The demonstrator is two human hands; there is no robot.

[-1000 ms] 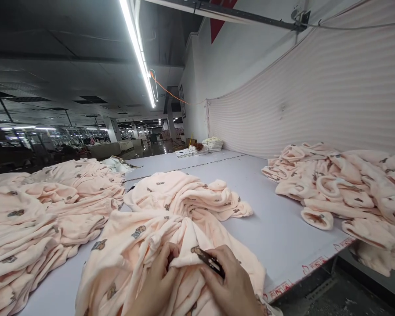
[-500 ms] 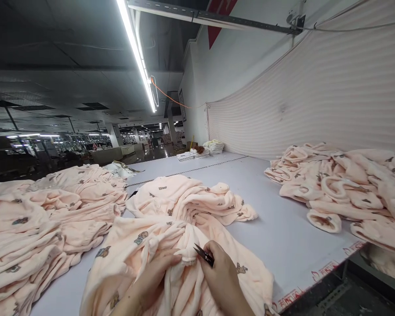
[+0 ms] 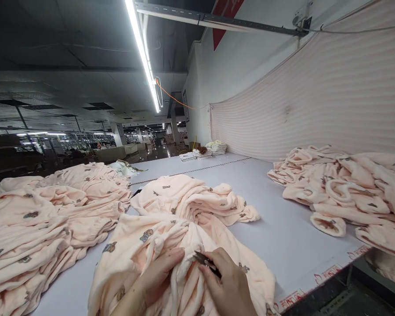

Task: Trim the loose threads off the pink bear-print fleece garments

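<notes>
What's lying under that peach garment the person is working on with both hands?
The peach garment rests on the grey table, bare beside it. The left hand grips a fold; the right hand holds small snips. Anything directly beneath the bunched cloth is covered.

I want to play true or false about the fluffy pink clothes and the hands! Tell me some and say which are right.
1. The right hand holds small thread snips. True.
2. The left hand lies flat on the bare table. False: it pinches the peach fleece garment.
3. The fleece is printed with little brown bears. True.
4. The pile of garments on the right is blue. False: it is peach like the rest.
5. A long ceiling light strip is lit. True.
</notes>
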